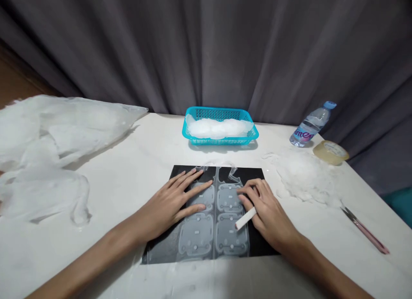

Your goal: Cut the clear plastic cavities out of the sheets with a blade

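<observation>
A translucent plastic sheet of rounded rectangular moulded pieces (pixel 196 234) lies on a black board (pixel 270 245) in front of me. My left hand (pixel 180 196) rests flat on its upper left part, fingers spread. Over the upper right piece, my right hand (pixel 262 204) is closed on a slim white stick-like tool (pixel 246 218). The tool's blunt end sticks out toward the lower left; its other end is hidden by my fingers. Thin curled strips of plastic (pixel 234 174) show along the sheet's top edge.
Behind the board stands a blue basket (pixel 222 141) holding white translucent pieces. Crumpled clear plastic (pixel 64 131) covers the table's left side. To the right are a water bottle (pixel 310 126), a tape roll (pixel 331 152), a heap of plastic scraps (pixel 302 174) and pink-handled scissors (pixel 365 230).
</observation>
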The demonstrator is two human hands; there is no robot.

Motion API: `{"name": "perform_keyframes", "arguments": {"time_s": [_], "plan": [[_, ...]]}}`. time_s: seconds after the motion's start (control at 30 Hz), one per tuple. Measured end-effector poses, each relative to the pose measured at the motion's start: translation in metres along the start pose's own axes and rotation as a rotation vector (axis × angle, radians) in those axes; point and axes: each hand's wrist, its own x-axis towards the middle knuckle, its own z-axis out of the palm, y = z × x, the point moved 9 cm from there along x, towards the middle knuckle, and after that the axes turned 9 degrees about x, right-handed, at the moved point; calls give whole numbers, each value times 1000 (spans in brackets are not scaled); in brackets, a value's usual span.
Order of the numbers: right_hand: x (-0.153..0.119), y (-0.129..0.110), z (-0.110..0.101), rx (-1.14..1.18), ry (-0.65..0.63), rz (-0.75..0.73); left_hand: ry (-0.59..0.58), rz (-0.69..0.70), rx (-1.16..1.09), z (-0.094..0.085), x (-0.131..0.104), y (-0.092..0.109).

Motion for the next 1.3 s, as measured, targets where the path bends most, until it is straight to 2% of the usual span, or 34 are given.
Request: {"name": "perform_keyframes", "arguments": {"time_s": [0.13, 0.2, 0.33, 0.43, 0.63, 0.77, 0.9, 1.07, 1.3], "plan": [[-3, -2, -18, 196, 87, -38, -31, -6, -32, 1, -4, -5], [-6, 1, -21, 311, 82, -27, -29, -6, -75, 1, -5, -1], [-9, 4, -11, 553, -70, 42, 72, 13, -176, -6, -2, 21], [-5, -2, -4, 590, -173, 34, 79, 30, -225, -6, 5, 42], [4, 1, -6, 578, -151, 26, 56, 120, -226, -1, 22, 67], [3, 5, -2, 563, -203, 50, 39, 118, -237, 6, 30, 68], [3, 0, 2, 581, -211, -16, 26, 79, -296, 12, 32, 62], [3, -2, 11, 566, -227, -61, 37, 93, -385, 13, 31, 58], [1, 0, 13, 561, -230, -44, 26, 108, -385, 14, 32, 60]]}}
